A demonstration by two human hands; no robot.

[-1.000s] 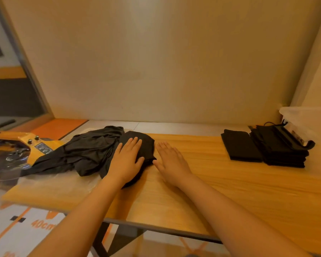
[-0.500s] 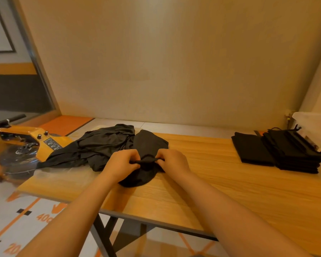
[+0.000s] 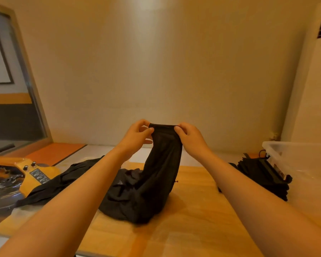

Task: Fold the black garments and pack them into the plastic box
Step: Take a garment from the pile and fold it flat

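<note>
Cloth hangs limp: the black garment (image 3: 156, 182) looks soft, light, perhaps slippery; left hand (image 3: 135, 134) and right hand (image 3: 191, 138) pinch its top edge's 2 corners, a sound hold.

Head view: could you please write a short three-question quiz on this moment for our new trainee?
1. True or false: the left hand and the right hand both pinch the top edge of the black garment, holding it up.
2. Where is the plastic box? A) at the right, beside the folded stack; B) left of the lifted garment; C) in the person's hands.
3. Fill in: the lifted garment's lower part rests on the wooden ____.

Key: 1 true; 2 A; 3 table.
</note>
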